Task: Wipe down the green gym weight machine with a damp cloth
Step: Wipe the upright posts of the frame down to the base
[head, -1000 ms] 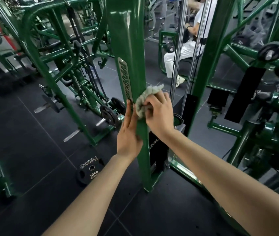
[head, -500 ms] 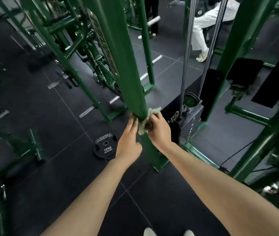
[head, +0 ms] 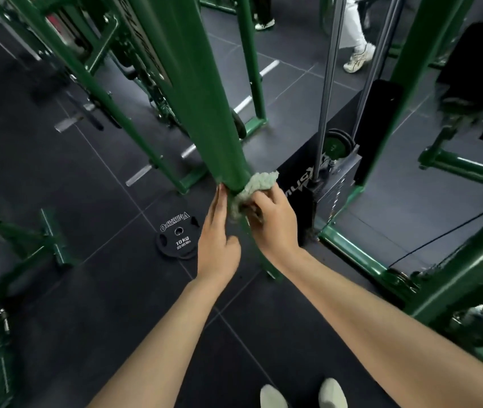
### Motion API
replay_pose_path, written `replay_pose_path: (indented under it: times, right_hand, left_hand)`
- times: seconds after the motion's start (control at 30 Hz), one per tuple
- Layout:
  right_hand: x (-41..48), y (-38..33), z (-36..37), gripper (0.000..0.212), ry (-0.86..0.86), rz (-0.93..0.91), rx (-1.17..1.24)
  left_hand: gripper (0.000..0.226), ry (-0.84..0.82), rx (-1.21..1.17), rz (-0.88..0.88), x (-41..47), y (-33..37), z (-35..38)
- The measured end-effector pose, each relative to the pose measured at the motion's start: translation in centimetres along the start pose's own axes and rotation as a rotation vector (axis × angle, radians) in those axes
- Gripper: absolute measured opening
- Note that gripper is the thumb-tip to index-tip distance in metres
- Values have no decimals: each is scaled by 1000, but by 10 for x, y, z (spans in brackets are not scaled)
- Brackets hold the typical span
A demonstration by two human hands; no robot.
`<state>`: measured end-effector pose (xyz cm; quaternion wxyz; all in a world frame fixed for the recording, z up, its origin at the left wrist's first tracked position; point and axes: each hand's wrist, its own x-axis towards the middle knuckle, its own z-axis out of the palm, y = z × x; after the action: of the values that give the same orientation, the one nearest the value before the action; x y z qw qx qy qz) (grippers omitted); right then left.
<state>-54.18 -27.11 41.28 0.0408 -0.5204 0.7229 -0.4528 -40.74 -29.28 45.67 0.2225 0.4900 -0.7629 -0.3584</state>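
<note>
Since the earlier frames both hands sit lower on the post (head: 204,98), near its foot; the view tips further down and our pale shoes (head: 302,394) now show at the bottom edge.

We note the post is a glossy green painted beam with rounded edges, its long axis running from the top centre of the view down and slightly right to the floor (head: 57,334).

The cloth (head: 253,187) is pale green-grey, nubbly, bunched into a wad; it wraps the right side of the post low down, touching it.

Our right hand (head: 272,219) grips the cloth, fingers curled round the wad and pressing it to the post, forearm reaching in from lower right.

Our left hand (head: 218,240) lies flat against the post's left side, fingers straight and together, pointing up along the beam, thumb tucked toward the post; it holds nothing.

The floor is dark matte rubber tile with thin seams. A black 10 kg plate (head: 176,238) lies flat on it just left of the left hand. Right of the post stands a black weight stack (head: 334,184) with two bright steel guide rods (head: 327,83).
</note>
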Motion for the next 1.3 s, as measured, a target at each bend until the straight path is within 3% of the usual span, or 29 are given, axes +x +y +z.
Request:
replay_pose_path:
  times: [0.2, 0.4, 0.57, 0.93, 1.13, 1.3]
  right_hand:
    - [-31, 54, 45, 25, -161, 269, -81]
    - [-6, 24, 18, 33, 22, 58, 59]
    - [-21, 49, 42, 35, 90, 2, 61]
    - [-109, 180, 174, 40, 122, 61, 99]
    - [-170, 287, 257, 24, 48, 97, 127]
    - [-194, 337, 296, 27, 85, 5, 124]
  left_hand:
    - [118, -10, -155, -42, 4, -21, 25]
    - [114, 66, -222, -23, 9, -29, 46]
    - [114, 118, -247, -10, 21, -67, 71]
    - [111, 198, -204, 65, 39, -209, 170]
    - [110, 263, -188, 175, 52, -291, 235]
    - [110, 300, -218, 258, 64, -357, 292]
